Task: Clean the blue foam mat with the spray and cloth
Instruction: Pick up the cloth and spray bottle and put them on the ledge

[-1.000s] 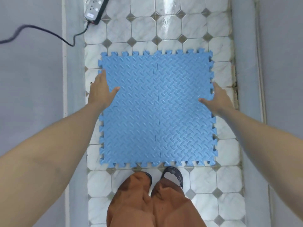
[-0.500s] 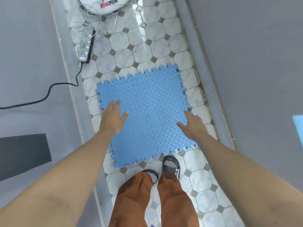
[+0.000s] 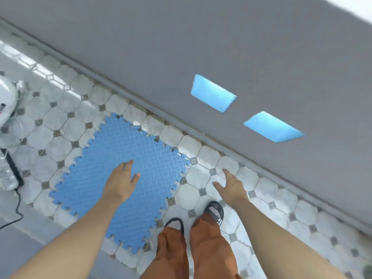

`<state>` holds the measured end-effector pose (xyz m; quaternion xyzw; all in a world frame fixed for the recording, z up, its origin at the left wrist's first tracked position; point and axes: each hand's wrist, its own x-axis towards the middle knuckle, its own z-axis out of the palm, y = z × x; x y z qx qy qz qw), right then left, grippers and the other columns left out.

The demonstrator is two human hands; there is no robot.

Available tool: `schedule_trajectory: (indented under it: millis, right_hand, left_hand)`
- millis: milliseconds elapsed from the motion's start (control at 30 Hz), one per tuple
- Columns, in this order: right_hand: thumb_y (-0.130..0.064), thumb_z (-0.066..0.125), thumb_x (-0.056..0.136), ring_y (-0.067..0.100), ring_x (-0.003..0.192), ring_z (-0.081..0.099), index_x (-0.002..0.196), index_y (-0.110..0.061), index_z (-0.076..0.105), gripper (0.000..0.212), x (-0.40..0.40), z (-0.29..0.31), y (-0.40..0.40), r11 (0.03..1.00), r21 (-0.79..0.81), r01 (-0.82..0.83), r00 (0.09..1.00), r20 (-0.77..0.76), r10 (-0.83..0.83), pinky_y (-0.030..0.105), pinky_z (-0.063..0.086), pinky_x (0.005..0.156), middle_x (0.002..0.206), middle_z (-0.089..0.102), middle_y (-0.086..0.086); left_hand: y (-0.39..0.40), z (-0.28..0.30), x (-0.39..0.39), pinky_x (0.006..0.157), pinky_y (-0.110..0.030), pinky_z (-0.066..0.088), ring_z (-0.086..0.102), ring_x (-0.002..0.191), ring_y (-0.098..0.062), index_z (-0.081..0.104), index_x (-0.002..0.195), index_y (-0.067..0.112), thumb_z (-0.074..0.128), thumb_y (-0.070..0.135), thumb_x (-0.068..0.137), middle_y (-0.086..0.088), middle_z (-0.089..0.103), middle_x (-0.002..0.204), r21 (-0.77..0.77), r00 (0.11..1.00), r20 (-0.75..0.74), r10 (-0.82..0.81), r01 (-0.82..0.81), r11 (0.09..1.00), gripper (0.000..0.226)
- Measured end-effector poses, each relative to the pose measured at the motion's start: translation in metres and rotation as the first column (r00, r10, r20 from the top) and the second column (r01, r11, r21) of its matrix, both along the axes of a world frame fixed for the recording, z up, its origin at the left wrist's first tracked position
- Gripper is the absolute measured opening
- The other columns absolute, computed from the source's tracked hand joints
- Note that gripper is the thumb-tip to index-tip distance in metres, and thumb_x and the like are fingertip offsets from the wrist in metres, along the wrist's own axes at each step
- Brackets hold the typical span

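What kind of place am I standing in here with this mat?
Probably a narrow indoor passage or utility strip of a home. The floor is marble-look octagonal tile, a grey wall runs close alongside, and the blue foam mat fills most of the tiled width.

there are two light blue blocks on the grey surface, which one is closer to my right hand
The lower-right blue block. It lies farther toward the right of the view and lower down, nearer your right hand over the tiles; the other block sits up and left of it.

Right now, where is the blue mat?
In the head view, the blue foam mat lies on the tiled floor, lower left, under the left hand and left of the sandalled feet.
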<state>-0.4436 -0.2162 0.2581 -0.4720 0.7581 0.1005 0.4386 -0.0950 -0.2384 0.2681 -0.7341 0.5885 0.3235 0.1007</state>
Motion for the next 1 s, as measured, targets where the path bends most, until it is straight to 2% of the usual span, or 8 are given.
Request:
schedule_trajectory:
  millis: [100, 200, 433, 567, 733, 800, 900, 1000]
  right_hand:
    - [-0.047, 0.057, 0.092, 0.028, 0.142, 0.032, 0.153, -0.027, 0.022, 0.074, -0.073, 0.013, 0.04, 0.966, 0.011, 0.258, 0.966, -0.006, -0.258, 0.047, 0.035, 0.111, 0.155, 0.035, 0.005]
    - [-0.044, 0.061, 0.09, 0.03, 0.137, 0.038, 0.152, -0.027, 0.025, 0.074, -0.14, 0.02, 0.094, 0.859, -0.009, 0.512, 0.859, 0.004, -0.512, 0.043, 0.04, 0.106, 0.15, 0.041, 0.007]
    - [-0.04, 0.068, 0.087, 0.032, 0.129, 0.047, 0.149, -0.02, 0.031, 0.075, -0.243, 0.035, 0.265, 0.493, -0.037, 0.87, 0.491, -0.037, -0.87, 0.042, 0.043, 0.102, 0.143, 0.048, 0.014]
    - [-0.032, 0.074, 0.085, 0.033, 0.126, 0.048, 0.148, -0.018, 0.034, 0.075, -0.252, 0.043, 0.373, 0.181, -0.062, 0.981, 0.178, -0.062, -0.982, 0.04, 0.041, 0.101, 0.141, 0.048, 0.015]
    - [-0.025, 0.077, 0.081, 0.032, 0.12, 0.054, 0.139, -0.017, 0.046, 0.067, -0.194, 0.04, 0.487, -0.33, -0.13, 0.935, -0.34, -0.064, -0.938, 0.044, 0.045, 0.1, 0.129, 0.055, 0.011]
    - [-0.023, 0.076, 0.082, 0.03, 0.113, 0.057, 0.131, -0.016, 0.053, 0.055, -0.164, 0.028, 0.514, -0.485, -0.196, 0.852, -0.502, -0.042, -0.864, 0.042, 0.047, 0.096, 0.118, 0.058, 0.006]
    - [-0.014, 0.068, 0.086, 0.034, 0.105, 0.062, 0.116, -0.008, 0.064, 0.031, -0.127, -0.006, 0.545, -0.652, -0.352, 0.671, -0.716, -0.082, -0.693, 0.038, 0.046, 0.088, 0.112, 0.067, 0.012]
    - [-0.012, 0.066, 0.085, 0.034, 0.105, 0.064, 0.114, -0.007, 0.067, 0.029, -0.103, -0.051, 0.562, -0.786, -0.341, 0.516, -0.848, -0.07, -0.526, 0.036, 0.046, 0.088, 0.11, 0.07, 0.012]
  left_hand:
    - [-0.038, 0.006, -0.089, 0.101, -0.042, 0.041, 0.048, 0.121, -0.032, 0.043, 0.139, 0.009, 0.046, 0.031, 0.097, -0.013, 0.049, 0.134, 0.013, 0.951, 0.01, -0.309, 0.309, 0.951, 0.048]
    - [-0.057, 0.011, -0.194, 0.098, -0.039, 0.043, 0.052, 0.119, -0.029, 0.049, 0.133, 0.013, 0.044, 0.027, 0.097, -0.009, 0.052, 0.132, -0.012, 0.867, -0.012, -0.498, 0.498, 0.867, 0.039]
    - [-0.012, 0.025, -0.425, 0.087, -0.039, 0.046, 0.058, 0.106, -0.033, 0.06, 0.115, 0.013, 0.048, 0.021, 0.094, -0.014, 0.06, 0.116, -0.123, 0.631, -0.111, -0.768, 0.758, 0.64, 0.026]
    - [0.063, 0.029, -0.522, 0.083, -0.036, 0.045, 0.057, 0.102, -0.03, 0.06, 0.106, 0.013, 0.047, 0.02, 0.095, -0.01, 0.059, 0.114, -0.14, 0.383, -0.173, -0.908, 0.902, 0.407, 0.019]
    - [0.167, 0.01, -0.582, 0.083, -0.034, 0.044, 0.055, 0.104, -0.026, 0.058, 0.106, 0.013, 0.046, 0.022, 0.095, -0.008, 0.057, 0.115, -0.102, 0.078, -0.22, -0.972, 0.989, 0.103, 0.018]
    - [0.203, -0.009, -0.589, 0.087, -0.038, 0.047, 0.056, 0.104, -0.027, 0.058, 0.107, 0.013, 0.047, 0.022, 0.094, -0.008, 0.056, 0.114, -0.073, -0.016, -0.235, -0.972, 0.997, 0.001, 0.019]
    - [0.257, -0.044, -0.585, 0.088, -0.038, 0.047, 0.058, 0.101, -0.027, 0.059, 0.107, 0.011, 0.05, 0.022, 0.093, -0.01, 0.057, 0.111, -0.026, -0.028, -0.264, -0.964, 0.999, -0.022, 0.02]
    - [0.307, -0.09, -0.567, 0.088, -0.036, 0.047, 0.058, 0.103, -0.026, 0.061, 0.105, 0.01, 0.051, 0.022, 0.093, -0.01, 0.061, 0.111, 0.055, 0.005, -0.286, -0.958, 0.998, -0.011, 0.02]
